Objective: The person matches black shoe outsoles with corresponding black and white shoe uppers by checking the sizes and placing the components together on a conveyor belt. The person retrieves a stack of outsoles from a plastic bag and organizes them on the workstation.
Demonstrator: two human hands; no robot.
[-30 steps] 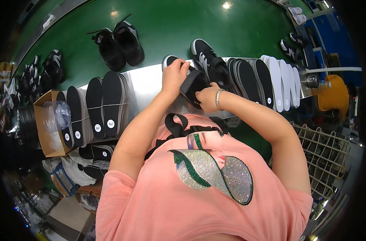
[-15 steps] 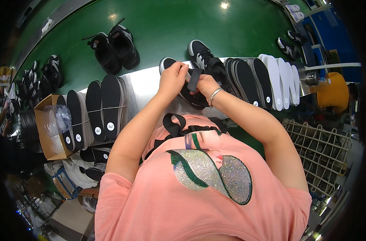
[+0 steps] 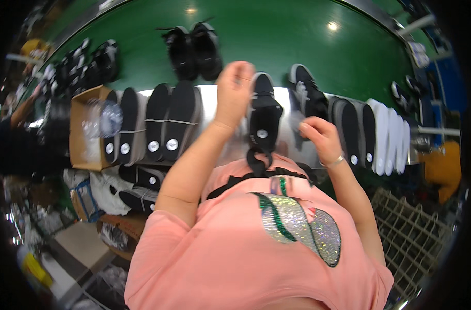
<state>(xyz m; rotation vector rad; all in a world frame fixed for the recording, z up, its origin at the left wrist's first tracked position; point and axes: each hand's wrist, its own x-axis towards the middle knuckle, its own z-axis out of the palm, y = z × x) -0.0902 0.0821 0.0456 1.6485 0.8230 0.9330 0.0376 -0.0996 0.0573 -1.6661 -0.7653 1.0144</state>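
At about nine o'clock an open brown cardboard box (image 3: 85, 132) sat beside a row of black shoe insoles with round white stickers (image 3: 160, 121) on the pale metal bench (image 3: 210, 103). Near twelve o'clock the left hand (image 3: 234, 88) was curled, fingers pressed against the black sneaker (image 3: 264, 113) standing on the bench. Just beside it, toward two o'clock, the right hand (image 3: 318, 135) was loosely closed; what it pinched could not be told. White insoles (image 3: 388, 135) stood at three o'clock.

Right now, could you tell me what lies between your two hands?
In the head view, a black shoe stands between the left hand and the right hand; the left hand touches it.
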